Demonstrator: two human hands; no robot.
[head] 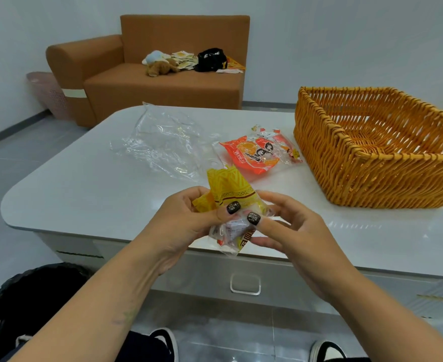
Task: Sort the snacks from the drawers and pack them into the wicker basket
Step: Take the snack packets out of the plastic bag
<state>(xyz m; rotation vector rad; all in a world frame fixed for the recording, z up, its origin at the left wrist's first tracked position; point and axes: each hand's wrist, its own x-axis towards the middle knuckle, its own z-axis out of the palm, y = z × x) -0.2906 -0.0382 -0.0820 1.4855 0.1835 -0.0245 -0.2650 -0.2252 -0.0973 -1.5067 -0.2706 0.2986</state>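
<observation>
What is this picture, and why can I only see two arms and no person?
The camera sits on the person's head and looks forward and down, so you see what they see: their own arms, and their shoes at the bottom. There is no machine here, only two bare hands.

The left hand and the right hand hold one yellow snack packet between them, with fingers pinching its clear wrapper.

In front is a white table with a drawer under it. On the table lie an orange snack packet, a crumpled clear plastic bag and a wicker basket, where the snacks are meant to go. No snacks show inside it yet.

Farther back is a brown sofa with a soft toy and some other things on it.
</observation>
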